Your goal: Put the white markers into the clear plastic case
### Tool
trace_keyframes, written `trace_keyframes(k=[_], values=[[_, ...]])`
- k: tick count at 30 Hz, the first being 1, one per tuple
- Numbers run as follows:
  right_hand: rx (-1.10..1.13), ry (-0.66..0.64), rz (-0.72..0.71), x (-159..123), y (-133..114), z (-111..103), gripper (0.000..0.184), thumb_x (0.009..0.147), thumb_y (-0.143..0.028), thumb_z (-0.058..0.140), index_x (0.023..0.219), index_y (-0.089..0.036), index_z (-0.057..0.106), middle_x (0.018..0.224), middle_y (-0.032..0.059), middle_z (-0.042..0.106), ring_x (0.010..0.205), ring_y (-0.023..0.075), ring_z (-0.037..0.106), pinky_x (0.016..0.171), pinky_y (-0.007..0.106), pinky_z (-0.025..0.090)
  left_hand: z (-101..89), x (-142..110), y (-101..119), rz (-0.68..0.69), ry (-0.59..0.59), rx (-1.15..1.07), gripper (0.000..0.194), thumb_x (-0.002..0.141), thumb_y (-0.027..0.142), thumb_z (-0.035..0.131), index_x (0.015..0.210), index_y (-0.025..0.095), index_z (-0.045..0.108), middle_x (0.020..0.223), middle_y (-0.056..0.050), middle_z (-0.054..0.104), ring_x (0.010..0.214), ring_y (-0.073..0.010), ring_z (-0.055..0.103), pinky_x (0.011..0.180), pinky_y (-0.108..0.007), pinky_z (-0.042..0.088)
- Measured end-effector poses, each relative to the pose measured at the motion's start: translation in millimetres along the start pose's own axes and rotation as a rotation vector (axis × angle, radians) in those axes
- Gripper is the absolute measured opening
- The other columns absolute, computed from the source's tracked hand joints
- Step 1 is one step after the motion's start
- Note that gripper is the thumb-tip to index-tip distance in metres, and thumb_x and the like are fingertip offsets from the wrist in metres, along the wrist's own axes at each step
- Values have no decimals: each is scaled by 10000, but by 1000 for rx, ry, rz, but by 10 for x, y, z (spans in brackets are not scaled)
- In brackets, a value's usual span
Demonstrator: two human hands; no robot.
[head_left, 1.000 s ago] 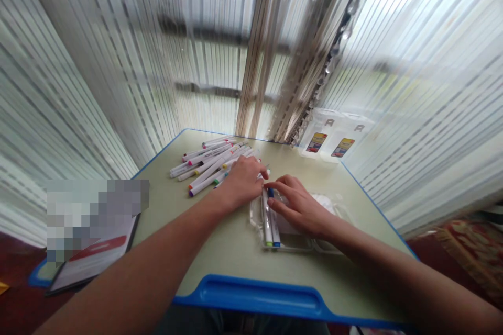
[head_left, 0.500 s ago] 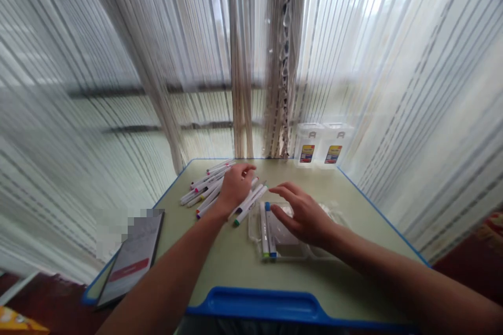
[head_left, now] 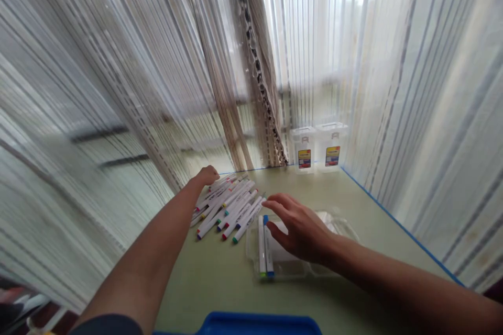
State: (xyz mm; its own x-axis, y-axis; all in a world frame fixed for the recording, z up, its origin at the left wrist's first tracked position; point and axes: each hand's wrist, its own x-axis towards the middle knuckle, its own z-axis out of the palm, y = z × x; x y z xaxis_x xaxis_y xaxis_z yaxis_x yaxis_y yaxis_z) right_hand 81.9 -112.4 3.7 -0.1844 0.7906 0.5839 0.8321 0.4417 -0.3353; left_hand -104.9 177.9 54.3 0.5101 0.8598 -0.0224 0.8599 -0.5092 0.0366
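Many white markers with coloured ends lie in a loose pile (head_left: 230, 201) on the table. At the pile's far left edge is my left hand (head_left: 208, 174), its fingers curled in; whether a marker is between them is hidden. My right hand (head_left: 296, 222) hovers over a clear plastic case (head_left: 291, 269), thumb and fingers apart and holding nothing. Two markers stand side by side in the left part of the case, one with a green end (head_left: 262, 251) and one with blue ends (head_left: 269, 251). My right fingertips are close to the pile's right side.
Two clear plastic boxes (head_left: 332, 136) with coloured labels stand at the table's back edge. String curtains (head_left: 165, 63) hang behind and along both sides. A blue tray (head_left: 259, 324) is at the near edge of the pale green table (head_left: 220, 277).
My left hand has moved from above the pile to its far left edge, uncovering more markers. My right hand stays over the case. The view has tilted and shifted.
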Motion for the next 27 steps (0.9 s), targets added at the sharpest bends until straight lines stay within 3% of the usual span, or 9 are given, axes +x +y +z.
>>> trace_keyframes(k=[5, 16, 22, 27], values=[[-2, -11, 6, -3, 23, 21, 402, 841, -207, 567, 1240, -172, 541, 1190, 137, 582, 1073, 269, 572, 890, 433, 529, 66, 107, -78, -29, -135, 16, 353, 898, 339, 564, 1201, 158, 561, 1208, -97, 578, 1025, -226, 597, 849, -422, 522], [10, -94, 15, -12, -2, 2, 381, 862, -231, 546, 1238, -176, 540, 1232, 133, 564, 1121, 279, 557, 923, 433, 522, 129, 163, -168, 52, -183, 13, 346, 902, 338, 558, 1200, 160, 561, 1209, -100, 578, 1023, -221, 597, 853, -424, 521], [22, -101, 24, -28, 5, 9, 392, 873, -241, 536, 1262, -185, 532, 1224, 132, 563, 1117, 275, 559, 927, 433, 518, 170, 176, -181, 49, -116, 12, 360, 901, 335, 562, 1213, 155, 550, 1209, -105, 576, 1025, -220, 597, 853, -430, 521], [25, -93, 30, -19, 22, 11, 399, 866, -248, 551, 1259, -182, 539, 1217, 137, 573, 1096, 280, 572, 910, 436, 520, -32, 42, -105, 65, 45, -93, 333, 903, 333, 556, 1174, 141, 566, 1162, -106, 594, 998, -214, 601, 844, -414, 516]])
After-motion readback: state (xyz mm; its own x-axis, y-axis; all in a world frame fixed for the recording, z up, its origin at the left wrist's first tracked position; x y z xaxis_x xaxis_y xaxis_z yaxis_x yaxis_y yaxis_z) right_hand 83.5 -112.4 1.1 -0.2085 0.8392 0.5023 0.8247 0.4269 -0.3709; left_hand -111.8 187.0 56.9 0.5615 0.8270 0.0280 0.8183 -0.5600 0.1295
